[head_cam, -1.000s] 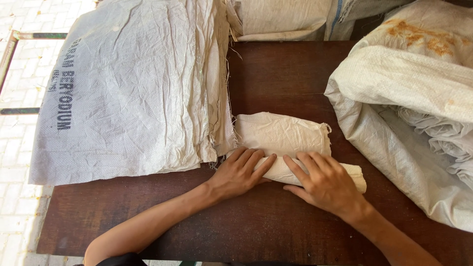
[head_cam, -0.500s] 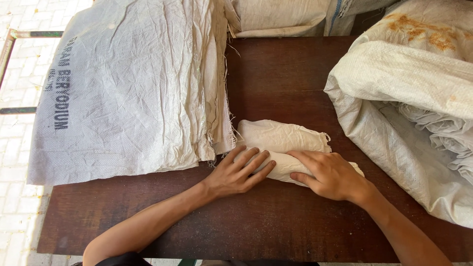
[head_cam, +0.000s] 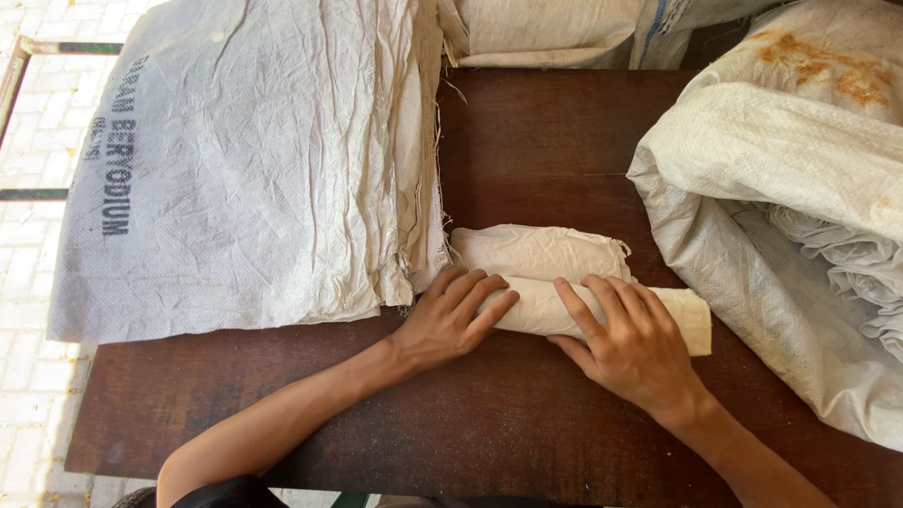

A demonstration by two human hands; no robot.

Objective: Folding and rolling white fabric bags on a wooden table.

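A cream cloth sack (head_cam: 541, 259), partly rolled into a tube, lies on the dark brown wooden table (head_cam: 546, 141). My left hand (head_cam: 451, 320) presses on the left end of the roll, fingers together and pointing up and right. My right hand (head_cam: 630, 343) lies over the right part of the roll with its fingers spread across it. The roll's right end (head_cam: 691, 320) sticks out past my right hand.
A stack of flat white woven sacks (head_cam: 254, 169) with dark print covers the table's left half and overhangs its edge. A big open white sack (head_cam: 790, 207) holding more folded sacks lies at the right. More sacks (head_cam: 546, 33) sit at the back. Paved ground (head_cam: 28, 245) shows at left.
Both hands have stayed on the cloth. The rolled part looks thicker and my right hand has shifted, its fingers now spread over the roll.
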